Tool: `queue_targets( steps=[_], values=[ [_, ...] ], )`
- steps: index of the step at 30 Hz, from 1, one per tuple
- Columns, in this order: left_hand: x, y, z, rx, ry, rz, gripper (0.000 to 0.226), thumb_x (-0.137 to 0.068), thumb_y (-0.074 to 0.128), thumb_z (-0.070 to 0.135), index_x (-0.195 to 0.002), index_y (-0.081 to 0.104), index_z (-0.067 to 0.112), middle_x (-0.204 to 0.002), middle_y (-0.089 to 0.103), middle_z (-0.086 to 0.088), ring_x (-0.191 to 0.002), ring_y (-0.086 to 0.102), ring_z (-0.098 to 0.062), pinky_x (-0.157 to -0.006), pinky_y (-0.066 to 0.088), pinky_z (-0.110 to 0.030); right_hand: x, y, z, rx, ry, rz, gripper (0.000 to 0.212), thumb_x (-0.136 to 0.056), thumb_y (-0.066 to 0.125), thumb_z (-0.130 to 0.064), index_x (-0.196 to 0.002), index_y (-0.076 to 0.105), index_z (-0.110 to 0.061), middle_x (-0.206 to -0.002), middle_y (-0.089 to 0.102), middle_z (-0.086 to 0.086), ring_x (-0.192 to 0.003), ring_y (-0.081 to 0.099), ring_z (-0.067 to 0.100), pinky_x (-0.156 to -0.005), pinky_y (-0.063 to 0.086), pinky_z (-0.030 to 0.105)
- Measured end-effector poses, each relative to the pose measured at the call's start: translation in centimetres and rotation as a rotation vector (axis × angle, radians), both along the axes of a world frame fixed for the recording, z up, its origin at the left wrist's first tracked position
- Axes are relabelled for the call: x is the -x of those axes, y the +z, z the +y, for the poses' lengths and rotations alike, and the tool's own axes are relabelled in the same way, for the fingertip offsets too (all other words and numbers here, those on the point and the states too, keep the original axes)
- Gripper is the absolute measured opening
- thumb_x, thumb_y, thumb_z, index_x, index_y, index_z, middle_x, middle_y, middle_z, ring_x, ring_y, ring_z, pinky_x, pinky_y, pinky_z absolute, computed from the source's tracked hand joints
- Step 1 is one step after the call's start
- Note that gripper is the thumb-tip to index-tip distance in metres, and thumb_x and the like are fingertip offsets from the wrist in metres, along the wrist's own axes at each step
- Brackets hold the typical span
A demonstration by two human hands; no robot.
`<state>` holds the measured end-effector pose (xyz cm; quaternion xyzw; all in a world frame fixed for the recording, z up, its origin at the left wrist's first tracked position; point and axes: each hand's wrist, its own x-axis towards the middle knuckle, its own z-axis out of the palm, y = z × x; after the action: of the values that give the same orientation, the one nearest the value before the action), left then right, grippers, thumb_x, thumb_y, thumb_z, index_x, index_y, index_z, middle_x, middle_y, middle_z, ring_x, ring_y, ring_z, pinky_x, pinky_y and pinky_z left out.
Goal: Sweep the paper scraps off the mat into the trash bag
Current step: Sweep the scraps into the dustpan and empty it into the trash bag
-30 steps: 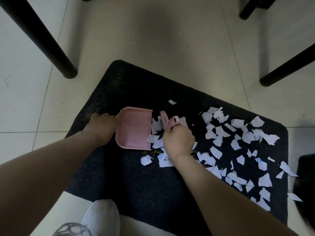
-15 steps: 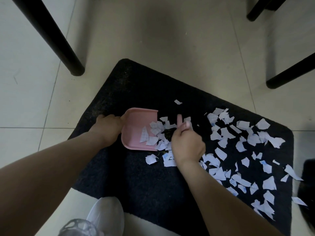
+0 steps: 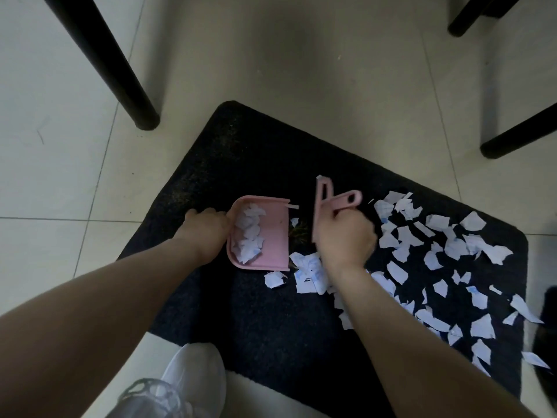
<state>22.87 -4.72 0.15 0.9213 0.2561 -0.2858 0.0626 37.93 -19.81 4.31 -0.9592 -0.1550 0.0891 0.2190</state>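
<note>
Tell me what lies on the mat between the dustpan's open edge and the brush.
In the head view, one small paper scrap lies on the dark mat between the pink dustpan and the pink brush; otherwise only faint greenish specks.

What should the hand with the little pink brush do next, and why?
Probably reach the pink brush in the right hand to the right and drag more paper scraps toward the pink dustpan. The left hand holds the pan on the mat with its open edge facing them. Some scraps are inside; many lie on the mat's right side.
</note>
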Motion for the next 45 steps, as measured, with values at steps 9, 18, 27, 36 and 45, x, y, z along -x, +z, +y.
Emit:
queue_targets(
  steps=[9, 18, 27, 36, 45],
  values=[
    [0.3, 0.1, 0.2, -0.008, 0.074, 0.01, 0.085, -0.09, 0.047, 0.011, -0.152, -0.011, 0.016, -0.126, 0.052, -0.006, -0.117, 0.047, -0.028, -0.097, 0.038, -0.045, -4.0, -0.5, -2.2, 0.204, -0.051, -0.031, 0.058, -0.102, 0.017, -0.04, -0.102, 0.067, -0.009, -0.09, 0.07, 0.014, -0.082, 0.063, 0.031, -0.063, 0.034, 0.029],
    [0.0, 0.3, 0.0, 0.02, 0.102, -0.005, 0.085, -0.091, 0.047, 0.012, -0.152, -0.011, 0.018, -0.121, 0.054, -0.005, -0.113, 0.048, -0.027, -0.098, 0.037, -0.046, 0.8, -1.4, 0.6, 0.045, 0.173, 0.16, 0.047, -0.097, 0.042, -0.036, -0.054, 0.042, -0.017, -0.053, 0.046, -0.004, -0.05, 0.047, 0.017, -0.046, 0.023, 0.024],
    [0.1, 0.1, 0.0, 0.025, 0.103, -0.001, 0.083, -0.091, 0.047, 0.012, -0.152, -0.009, 0.016, -0.124, 0.053, -0.005, -0.115, 0.047, -0.027, -0.099, 0.036, -0.046, -1.3, -0.7, 1.1, 0.124, 0.086, 0.038, 0.045, -0.102, 0.031, -0.038, -0.077, 0.059, -0.013, -0.066, 0.053, -0.001, -0.059, 0.049, 0.018, -0.049, 0.027, 0.025],
    [0.1, 0.1, 0.0, 0.018, 0.094, -0.004, 0.084, -0.091, 0.048, 0.014, -0.152, -0.01, 0.016, -0.124, 0.053, -0.006, -0.114, 0.048, -0.027, -0.098, 0.037, -0.045, 2.9, -1.0, 1.7, -0.003, 0.181, 0.237, 0.048, -0.097, 0.045, -0.034, -0.052, 0.04, -0.017, -0.05, 0.044, -0.004, -0.045, 0.041, 0.012, -0.045, 0.025, 0.025],
    [2.2, 0.8, 0.2, 0.027, 0.108, -0.048, 0.083, -0.09, 0.045, 0.012, -0.152, -0.01, 0.019, -0.126, 0.054, -0.004, -0.114, 0.048, -0.028, -0.097, 0.037, -0.047, 1.9, 1.2, -1.6, -0.061, -0.01, 0.169, 0.052, -0.095, 0.05, -0.035, -0.048, 0.041, -0.015, -0.048, 0.045, -0.004, -0.045, 0.044, 0.014, -0.049, 0.029, 0.026]
  ],
)
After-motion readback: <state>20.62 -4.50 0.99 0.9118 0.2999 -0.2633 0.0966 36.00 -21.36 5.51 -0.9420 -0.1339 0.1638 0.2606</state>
